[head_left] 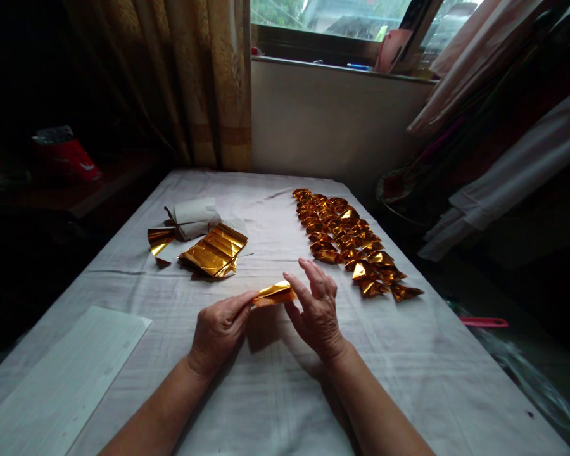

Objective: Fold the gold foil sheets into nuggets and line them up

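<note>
A small folded piece of gold foil paper (274, 293) is held between both hands above the white cloth of the table (408, 367). My left hand (220, 329) pinches its left end with thumb and fingers. My right hand (316, 309) grips its right end, with the other fingers raised and slightly spread. To the right lies a long heap of several finished gold folded pieces (351, 244). A stack of flat gold foil sheets (213, 251) rests to the left of the hands.
A roll of whitish paper (193, 218) and a loose gold scrap (160, 241) lie beyond the stack. A pale sheet (71, 380) sits at the near left. Curtains and a window sill stand behind the table; cloth hangs at the right.
</note>
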Available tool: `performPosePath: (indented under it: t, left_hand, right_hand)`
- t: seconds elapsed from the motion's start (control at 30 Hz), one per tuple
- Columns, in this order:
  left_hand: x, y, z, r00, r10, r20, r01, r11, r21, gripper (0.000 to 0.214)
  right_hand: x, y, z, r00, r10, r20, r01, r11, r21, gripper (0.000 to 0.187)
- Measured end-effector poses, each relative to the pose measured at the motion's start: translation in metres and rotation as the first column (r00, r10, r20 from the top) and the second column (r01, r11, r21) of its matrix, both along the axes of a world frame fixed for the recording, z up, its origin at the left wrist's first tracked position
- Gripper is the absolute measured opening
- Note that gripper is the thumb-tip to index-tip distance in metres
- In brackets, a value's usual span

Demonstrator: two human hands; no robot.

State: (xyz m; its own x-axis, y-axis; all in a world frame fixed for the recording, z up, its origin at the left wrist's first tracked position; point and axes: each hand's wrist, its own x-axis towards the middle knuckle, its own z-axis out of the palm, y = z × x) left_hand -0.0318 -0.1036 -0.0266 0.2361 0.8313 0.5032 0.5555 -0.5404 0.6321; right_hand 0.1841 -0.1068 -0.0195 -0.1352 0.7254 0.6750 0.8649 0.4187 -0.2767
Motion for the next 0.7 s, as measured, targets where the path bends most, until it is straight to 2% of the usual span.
performPosePath:
  t: [0.17,0.3,0.4,0.53,0.7]
  left_hand:
    - [0.001,0.004,0.0,0.997,-0.073,0.003,0.073,0.997,0.028,0.026]
    - [-0.003,0.01,-0.003,0.989,-0.125,-0.081,0.124,0.992,-0.022,0.027]
    - [-0.007,0.012,-0.007,0.967,-0.136,-0.214,0.132,0.991,-0.03,0.028]
    - [-0.007,0.007,-0.009,0.906,-0.135,-0.401,0.124,0.991,-0.054,0.032]
    - [0.001,-0.003,-0.005,0.898,-0.063,-0.436,0.071,0.997,0.001,0.021]
  right_hand:
    - [0.009,-0.006,0.0,0.983,0.12,0.138,-0.128,0.991,0.046,0.025]
    - [0.013,-0.009,-0.006,0.953,0.245,0.181,-0.236,0.969,-0.069,0.02]
    - [0.012,-0.01,-0.011,0.931,0.318,0.179,-0.295,0.944,-0.146,0.019]
    - [0.007,-0.011,-0.014,0.922,0.342,0.183,-0.302,0.929,-0.215,0.018]
    - [0.005,-0.011,-0.011,0.925,0.359,0.121,-0.319,0.91,-0.265,0.017]
